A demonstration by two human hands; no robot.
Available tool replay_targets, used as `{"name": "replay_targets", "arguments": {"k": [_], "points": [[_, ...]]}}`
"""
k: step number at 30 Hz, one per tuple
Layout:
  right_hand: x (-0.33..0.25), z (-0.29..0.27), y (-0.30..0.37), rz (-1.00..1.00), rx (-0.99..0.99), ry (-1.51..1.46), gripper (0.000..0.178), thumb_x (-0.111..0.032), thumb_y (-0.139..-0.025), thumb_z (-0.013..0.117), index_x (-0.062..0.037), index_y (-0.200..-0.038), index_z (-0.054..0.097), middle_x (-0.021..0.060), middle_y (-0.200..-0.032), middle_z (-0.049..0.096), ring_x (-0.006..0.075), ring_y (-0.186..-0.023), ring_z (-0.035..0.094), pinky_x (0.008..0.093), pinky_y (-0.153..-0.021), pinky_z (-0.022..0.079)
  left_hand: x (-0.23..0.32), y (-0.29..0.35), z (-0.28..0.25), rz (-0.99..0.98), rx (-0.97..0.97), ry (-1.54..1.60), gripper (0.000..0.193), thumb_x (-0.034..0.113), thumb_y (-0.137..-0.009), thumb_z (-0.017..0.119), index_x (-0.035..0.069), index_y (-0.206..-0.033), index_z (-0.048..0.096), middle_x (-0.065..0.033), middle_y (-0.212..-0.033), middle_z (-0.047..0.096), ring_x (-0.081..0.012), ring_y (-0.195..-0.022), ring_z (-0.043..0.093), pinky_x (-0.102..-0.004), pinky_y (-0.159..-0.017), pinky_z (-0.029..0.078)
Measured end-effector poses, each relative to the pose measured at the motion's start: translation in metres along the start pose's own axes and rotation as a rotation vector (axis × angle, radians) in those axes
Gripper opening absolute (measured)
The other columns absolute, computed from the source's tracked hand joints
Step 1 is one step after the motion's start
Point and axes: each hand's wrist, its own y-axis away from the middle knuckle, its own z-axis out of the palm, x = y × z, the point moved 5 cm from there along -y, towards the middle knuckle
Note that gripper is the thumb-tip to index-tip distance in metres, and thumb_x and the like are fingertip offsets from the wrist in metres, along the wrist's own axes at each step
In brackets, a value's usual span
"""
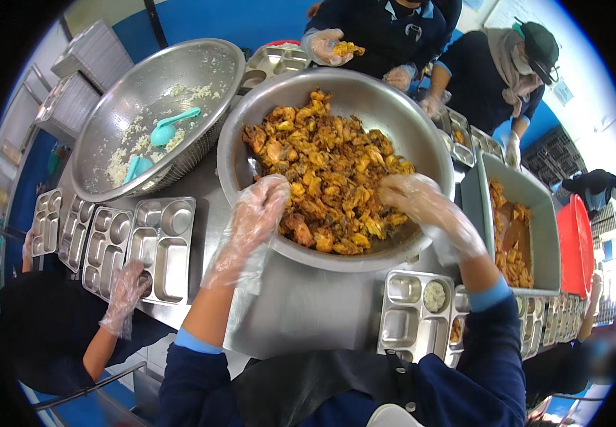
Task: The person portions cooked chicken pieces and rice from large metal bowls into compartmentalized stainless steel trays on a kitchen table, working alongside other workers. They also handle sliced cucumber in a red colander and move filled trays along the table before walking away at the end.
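A large steel bowl (233, 153) filled with pieces of yellow-brown fried chicken (336, 171) stands before me. My left hand (256, 206), in a clear plastic glove, is over the bowl's near left rim, its fingers curled together beside the chicken. On the right side, my gloved right hand (429, 206) reaches over the rim, fingers bent down at the edge of the heap. Whatever either hand's fingers hold is hidden. Close below the bowl, a compartment tray (399, 327) carries white rice (434, 296) in one section.
A steel colander (87, 160) with rice remnants and turquoise scoops (164, 134) stands left. Several steel trays (172, 249) line the left edge, a co-worker's gloved hand (124, 292) on them. Right are a grey tub (546, 235) of chicken and a red basin (576, 245). Across, a co-worker's hand (325, 46) holds chicken.
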Motion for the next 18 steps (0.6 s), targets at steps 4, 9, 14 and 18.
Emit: {"name": "replay_targets", "arguments": {"k": [4,9,14,18], "points": [[0.064,0.056,-0.124,0.419,-0.092,-0.123,0.04,-0.024,-0.095,0.066,-0.0071,-0.131,0.067,0.0192,-0.129,0.068,0.0335,-0.121,0.064,0.0409,-0.103,0.05,-0.01,-0.011,0.013,-0.159,-0.007,-0.051,0.024,0.028,-0.102,0.059,0.009,-0.112,0.07,-0.021,-0.099,0.074,-0.0415,-0.096,0.071,-0.0483,-0.087,0.055],[0.1,0.101,-0.171,0.207,-0.213,0.389,0.043,-0.023,-0.093,0.069,-0.0053,-0.132,0.065,0.0225,-0.117,0.072,0.0394,-0.109,0.07,0.0501,-0.094,0.055,-0.011,-0.01,0.011,-0.169,0.017,-0.135,0.027,0.03,-0.101,0.063,0.008,-0.113,0.072,-0.0184,-0.098,0.075,-0.0355,-0.093,0.072,-0.0433,-0.087,0.054],[0.126,0.104,-0.159,0.339,-0.368,0.394,0.034,-0.027,-0.095,0.064,-0.0011,-0.114,0.074,0.0192,-0.116,0.074,0.0359,-0.108,0.072,0.0449,-0.093,0.057,-0.007,-0.011,0.009,-0.213,-0.043,-0.118,0.03,0.032,-0.1,0.064,0.007,-0.114,0.072,-0.0187,-0.103,0.075,-0.0383,-0.097,0.072,-0.0448,-0.088,0.054],[0.123,0.106,-0.159,0.117,-0.432,0.601,0.033,-0.033,-0.094,0.068,-0.0129,-0.119,0.076,0.0139,-0.124,0.074,0.0326,-0.114,0.071,0.0426,-0.096,0.057,-0.005,-0.012,0.009,-0.207,-0.054,-0.125,0.03,0.032,-0.1,0.064,0.006,-0.113,0.072,-0.0185,-0.104,0.075,-0.0379,-0.097,0.072,-0.0447,-0.088,0.054]]}}
